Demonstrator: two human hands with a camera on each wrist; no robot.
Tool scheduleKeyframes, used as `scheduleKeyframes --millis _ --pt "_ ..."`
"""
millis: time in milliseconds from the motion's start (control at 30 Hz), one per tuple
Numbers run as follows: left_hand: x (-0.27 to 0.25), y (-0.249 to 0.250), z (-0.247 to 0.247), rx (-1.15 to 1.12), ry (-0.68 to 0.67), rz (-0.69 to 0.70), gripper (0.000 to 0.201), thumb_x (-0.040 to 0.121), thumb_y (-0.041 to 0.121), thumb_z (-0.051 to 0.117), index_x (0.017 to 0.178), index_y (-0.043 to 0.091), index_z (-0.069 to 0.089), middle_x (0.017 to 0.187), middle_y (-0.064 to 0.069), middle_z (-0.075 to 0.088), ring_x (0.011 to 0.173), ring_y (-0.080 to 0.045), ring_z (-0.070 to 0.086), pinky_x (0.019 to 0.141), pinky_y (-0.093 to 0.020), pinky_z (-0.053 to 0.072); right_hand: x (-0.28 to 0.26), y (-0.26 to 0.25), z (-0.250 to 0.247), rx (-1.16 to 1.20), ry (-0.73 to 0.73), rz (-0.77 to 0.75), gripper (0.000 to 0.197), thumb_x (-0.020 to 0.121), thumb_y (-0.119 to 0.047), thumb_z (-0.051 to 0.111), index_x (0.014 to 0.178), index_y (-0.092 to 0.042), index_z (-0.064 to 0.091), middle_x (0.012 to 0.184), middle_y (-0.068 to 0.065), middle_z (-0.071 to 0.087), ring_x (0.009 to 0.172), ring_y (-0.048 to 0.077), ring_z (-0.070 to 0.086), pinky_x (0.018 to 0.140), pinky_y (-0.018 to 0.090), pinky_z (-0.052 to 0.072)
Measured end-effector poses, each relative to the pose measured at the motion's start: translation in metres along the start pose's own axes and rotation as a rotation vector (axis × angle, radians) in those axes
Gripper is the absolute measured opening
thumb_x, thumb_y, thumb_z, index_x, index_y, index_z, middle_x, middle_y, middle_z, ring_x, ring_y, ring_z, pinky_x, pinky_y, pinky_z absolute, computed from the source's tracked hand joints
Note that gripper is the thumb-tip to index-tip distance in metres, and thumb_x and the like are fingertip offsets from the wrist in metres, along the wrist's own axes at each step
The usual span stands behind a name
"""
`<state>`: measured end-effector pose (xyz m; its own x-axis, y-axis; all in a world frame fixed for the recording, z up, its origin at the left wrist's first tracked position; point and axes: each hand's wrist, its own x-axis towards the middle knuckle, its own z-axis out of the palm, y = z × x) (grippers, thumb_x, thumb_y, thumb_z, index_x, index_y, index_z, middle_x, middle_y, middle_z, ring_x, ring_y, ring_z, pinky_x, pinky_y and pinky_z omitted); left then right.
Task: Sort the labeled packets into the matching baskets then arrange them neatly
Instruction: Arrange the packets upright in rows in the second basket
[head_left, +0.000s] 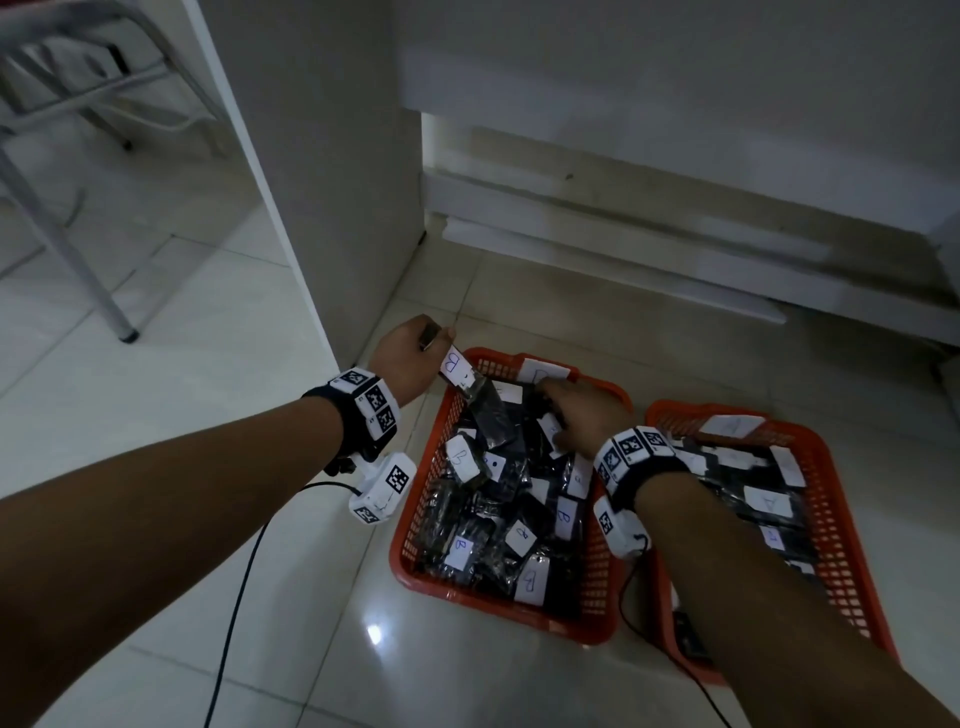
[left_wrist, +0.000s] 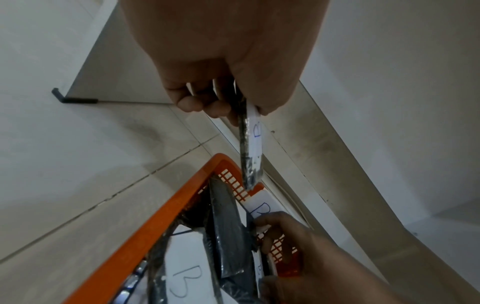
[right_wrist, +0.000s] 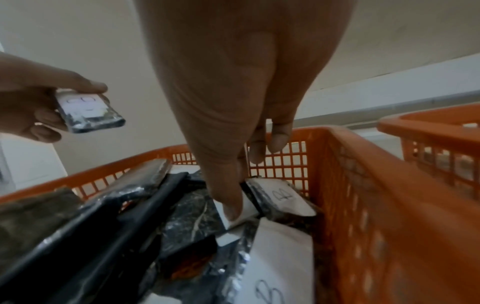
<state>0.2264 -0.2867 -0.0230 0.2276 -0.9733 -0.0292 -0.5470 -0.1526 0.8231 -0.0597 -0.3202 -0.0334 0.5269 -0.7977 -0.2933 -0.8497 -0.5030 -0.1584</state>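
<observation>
Pale glossy floor tiles (head_left: 218, 395) run up to a white cabinet side (head_left: 332, 171) and a low white ledge along the wall. Over the far left corner of the nearer orange basket (head_left: 410, 519) the left hand (head_left: 410, 358) pinches one dark plastic packet (head_left: 467, 382) between thumb and fingers; its white label reads B, and the packet hangs tilted down toward the basket without touching the pile. In the left wrist view that held packet (left_wrist: 249, 144) is seen edge-on, just above the basket's rim. The basket is heaped with dark packets, most labels showing a B, lying at mixed angles. The right hand (head_left: 582, 415) reaches into the basket's far end, its thumb (right_wrist: 231, 197) pressing a white label there, other fingers curled behind it near the mesh wall; it seems to pinch that packet. Touching on the right stands a second orange basket (head_left: 831, 499), holding packets marked A.
</observation>
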Motion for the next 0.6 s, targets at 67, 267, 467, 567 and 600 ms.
scheduleKeyframes --millis 67,267,467,567,600 --pt "-0.004 -0.001 -0.002 0.029 -0.022 0.017 0.032 0.103 0.046 0.053 0.092 0.017 0.061 0.086 -0.002 0.072 0.083 -0.02 0.069 0.073 -0.038 0.056 0.0 0.002 0.0 -0.007 -0.006 -0.01 0.085 0.077 -0.021 0.086 0.151 -0.029 0.045 0.148 0.0 0.056 0.13 0.026 0.055 0.101 0.037 0.05" --pt "-0.015 0.009 -0.001 0.158 -0.163 0.077 0.031 0.104 0.045 0.051 0.096 0.018 0.063 0.085 0.004 0.066 0.078 -0.013 0.062 0.062 -0.027 0.042 -0.004 0.007 0.009 -0.008 -0.021 -0.025 0.096 0.076 -0.026 0.088 0.156 -0.033 0.036 0.155 -0.004 0.049 0.137 0.024 0.046 0.107 0.038 0.045" --pt "-0.031 0.013 0.004 0.222 -0.642 0.218 0.012 0.1 0.047 0.059 0.091 0.04 0.064 0.094 0.019 0.065 0.089 0.0 0.061 0.076 -0.026 0.047 0.001 0.008 -0.006 -0.124 0.11 -0.055 0.05 0.086 -0.019 0.072 0.133 -0.029 0.059 0.139 -0.002 0.054 0.123 0.028 0.046 0.094 0.04 0.047" --pt "-0.041 0.01 0.01 0.319 -0.831 0.281 0.012 0.098 0.043 0.064 0.097 0.033 0.071 0.095 0.018 0.066 0.089 -0.001 0.062 0.079 -0.027 0.051 -0.003 0.013 -0.017 -0.127 0.147 -0.107 0.02 0.092 -0.027 0.07 0.112 -0.027 0.07 0.124 -0.004 0.056 0.115 0.024 0.045 0.089 0.038 0.044" --pt "-0.043 0.007 0.012 0.337 -0.871 0.293 0.016 0.097 0.044 0.066 0.099 0.03 0.073 0.094 0.017 0.067 0.088 -0.001 0.062 0.08 -0.027 0.052 -0.007 0.016 -0.02 -0.091 0.161 -0.103 0.019 0.093 -0.028 0.07 0.112 -0.028 0.07 0.121 -0.005 0.056 0.113 0.024 0.045 0.089 0.039 0.045"
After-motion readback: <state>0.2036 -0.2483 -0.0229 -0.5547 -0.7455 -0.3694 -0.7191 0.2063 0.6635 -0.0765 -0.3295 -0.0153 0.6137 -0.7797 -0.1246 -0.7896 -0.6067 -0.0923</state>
